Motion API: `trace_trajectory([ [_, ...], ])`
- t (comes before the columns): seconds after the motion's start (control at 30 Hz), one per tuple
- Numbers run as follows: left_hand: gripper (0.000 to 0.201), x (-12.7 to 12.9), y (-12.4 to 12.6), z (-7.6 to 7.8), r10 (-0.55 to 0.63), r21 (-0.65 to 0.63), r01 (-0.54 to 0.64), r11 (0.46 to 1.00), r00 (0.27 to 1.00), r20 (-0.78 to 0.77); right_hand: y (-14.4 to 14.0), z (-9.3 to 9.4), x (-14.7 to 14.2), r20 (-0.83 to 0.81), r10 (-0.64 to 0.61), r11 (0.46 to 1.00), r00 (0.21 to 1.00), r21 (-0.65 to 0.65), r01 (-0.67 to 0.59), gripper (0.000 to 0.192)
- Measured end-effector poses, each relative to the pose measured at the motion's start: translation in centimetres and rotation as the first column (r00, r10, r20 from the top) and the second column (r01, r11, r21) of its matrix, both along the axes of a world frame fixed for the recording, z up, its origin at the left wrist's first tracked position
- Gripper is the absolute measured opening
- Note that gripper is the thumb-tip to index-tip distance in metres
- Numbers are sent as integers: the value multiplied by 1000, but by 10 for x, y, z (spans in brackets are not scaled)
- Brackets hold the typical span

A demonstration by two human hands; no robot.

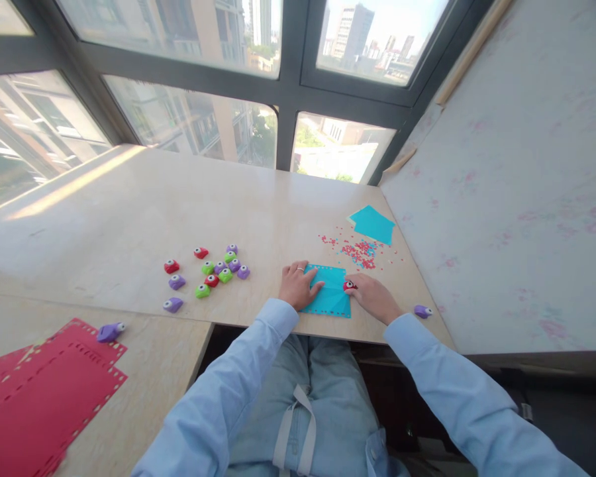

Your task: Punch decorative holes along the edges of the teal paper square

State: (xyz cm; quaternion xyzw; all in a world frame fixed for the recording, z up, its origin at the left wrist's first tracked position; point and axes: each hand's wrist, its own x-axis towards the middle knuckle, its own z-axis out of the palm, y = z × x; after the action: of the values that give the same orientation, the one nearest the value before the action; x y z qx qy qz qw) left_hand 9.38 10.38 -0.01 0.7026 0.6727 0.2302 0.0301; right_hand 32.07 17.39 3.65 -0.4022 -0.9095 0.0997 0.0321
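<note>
Center of frame: left hand [298, 285] lies flat, fingers spread, pressing on the blue paper [330, 295] at the table [129, 218] edge. Right hand [375, 298] grips a red punch [348, 285] on the paper's right edge. Confetti [360, 252] just above; punch pile [213, 271] left of center.

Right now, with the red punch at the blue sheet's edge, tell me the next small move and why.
Probably press the red punch down with the right hand. It sits at the right edge of the blue sheet, the left hand lies flat on the sheet holding it down, and punched holes already line the top edge, with confetti scattered beyond.
</note>
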Motion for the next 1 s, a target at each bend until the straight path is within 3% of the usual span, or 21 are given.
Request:
trace_trajectory([
  [0.2, 48, 2, 0, -2, -47, -18, 46, 999, 997, -66, 1, 6, -2, 54, 40, 998, 998, 54, -43, 21],
  [0.3, 49, 2, 1, -3, -51, -23, 49, 999, 997, -65, -1, 10, 3, 114, -2, 988, 993, 152, -16, 19],
  [0.4, 48, 2, 1, -3, -52, -20, 50, 999, 997, -57, -1, 9, 9, 92, -46, 987, 995, 156, 31, 19],
  [0.53, 47, 3, 1, -4, -48, -7, 48, 999, 998, -42, 3, 1, 17, -180, -140, 989, 974, 10, 144, 22],
  [0.6, 47, 3, 1, -4, -46, 6, 47, 999, 999, -22, 4, -1, 20, -396, -260, 965, 881, -146, 219, 21],
  [0.7, 45, 0, 2, -5, -37, 63, 33, 997, 997, 75, -2, 0, 19, -612, -489, 849, 622, -498, 178, 34],
  [0.77, 40, -3, 1, -4, -34, 144, 6, 990, 981, 192, -12, 3, 15, -650, -612, 734, 451, -679, 16, 45],
  [0.83, 33, -6, -1, -3, -45, 241, -34, 970, 949, 313, -25, 6, 10, -637, -697, 631, 330, -763, -141, 46],
  [0.93, 30, -3, -11, 4, -91, 313, -81, 946, 863, 497, -47, 9, 0, -579, -774, 526, 258, -814, -247, 44],
  [1.0, 32, 4, -21, 12, -117, 258, -74, 963, 747, 654, -58, 9, -7, -549, -795, 476, 257, -828, -296, 45],
])
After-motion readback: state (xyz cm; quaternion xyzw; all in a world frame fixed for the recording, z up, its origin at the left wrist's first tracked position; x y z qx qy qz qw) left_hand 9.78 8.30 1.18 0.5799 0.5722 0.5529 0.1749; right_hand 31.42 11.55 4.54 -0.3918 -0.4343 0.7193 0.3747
